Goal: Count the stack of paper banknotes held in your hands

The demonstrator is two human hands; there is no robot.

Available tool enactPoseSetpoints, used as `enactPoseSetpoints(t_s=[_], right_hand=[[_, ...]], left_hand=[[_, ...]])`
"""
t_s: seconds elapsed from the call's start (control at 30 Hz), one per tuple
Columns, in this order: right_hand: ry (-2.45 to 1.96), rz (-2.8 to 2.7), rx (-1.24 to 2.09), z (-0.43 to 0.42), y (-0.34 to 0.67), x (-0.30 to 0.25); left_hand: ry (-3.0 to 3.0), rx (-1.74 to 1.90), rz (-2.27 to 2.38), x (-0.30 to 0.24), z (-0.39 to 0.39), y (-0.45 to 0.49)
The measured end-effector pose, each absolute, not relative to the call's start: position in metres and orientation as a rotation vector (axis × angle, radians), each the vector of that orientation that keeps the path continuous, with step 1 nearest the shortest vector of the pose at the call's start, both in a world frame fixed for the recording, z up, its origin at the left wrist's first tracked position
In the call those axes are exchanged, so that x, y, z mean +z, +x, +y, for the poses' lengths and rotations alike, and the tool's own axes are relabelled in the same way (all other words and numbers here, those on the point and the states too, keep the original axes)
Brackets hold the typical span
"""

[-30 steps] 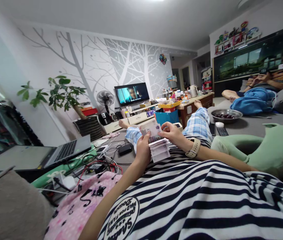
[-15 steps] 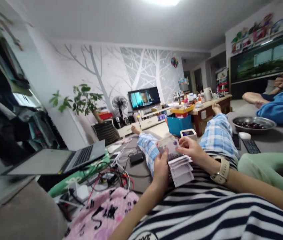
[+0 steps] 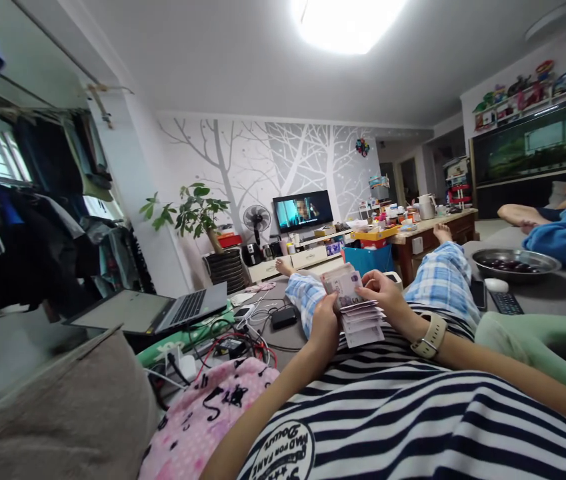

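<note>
Held a bundle of banknotes (image 3: 349,287) in the left hand (image 3: 325,325), closed around the left edge with the thumb pressed on the face of the upper notes. Pinched the right edge of those upper notes between the thumb and bent fingers of the right hand (image 3: 389,300), narrow in its grip. Had the banknotes directly between both hands, touching each, just right of the left thumb and just left of the right fingertips. Presented the upper notes face-on and let the lower ones spread downward in steps, below the left thumb and over the striped shirt (image 3: 403,400). Could not tell the number of notes, nor the exact placing of the fingers behind them.

Wore a pale watch (image 3: 431,337) on the right wrist. Stretched both legs, in checked trousers (image 3: 437,270), out beyond the banknotes. Had a black box (image 3: 284,317) left of the left hand, apart from it, and a laptop (image 3: 190,307) farther left. Rested the left forearm near a pink cloth (image 3: 223,400). Had a green cushion (image 3: 507,337) near the right forearm, with a remote control (image 3: 507,303) and a metal bowl (image 3: 493,272) of dark round fruit beyond it.
</note>
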State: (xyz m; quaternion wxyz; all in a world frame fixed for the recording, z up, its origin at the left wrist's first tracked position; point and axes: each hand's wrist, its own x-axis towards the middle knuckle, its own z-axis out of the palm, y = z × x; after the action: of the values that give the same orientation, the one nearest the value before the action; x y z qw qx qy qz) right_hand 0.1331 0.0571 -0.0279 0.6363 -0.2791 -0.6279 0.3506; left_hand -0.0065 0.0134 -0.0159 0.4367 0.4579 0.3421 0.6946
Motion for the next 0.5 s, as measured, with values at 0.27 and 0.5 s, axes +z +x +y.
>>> enactPoseSetpoints(t_s=[0.27, 0.5], right_hand=[[-0.706, -1.471, 0.83, 0.064, 0.136, -0.028], [-0.733, -1.492, 0.87, 0.069, 0.139, -0.028]], left_hand=[[1.074, 1.64, 0.835, -0.021, 0.023, -0.008], [1.015, 1.573, 0.77, -0.02, 0.025, -0.004]])
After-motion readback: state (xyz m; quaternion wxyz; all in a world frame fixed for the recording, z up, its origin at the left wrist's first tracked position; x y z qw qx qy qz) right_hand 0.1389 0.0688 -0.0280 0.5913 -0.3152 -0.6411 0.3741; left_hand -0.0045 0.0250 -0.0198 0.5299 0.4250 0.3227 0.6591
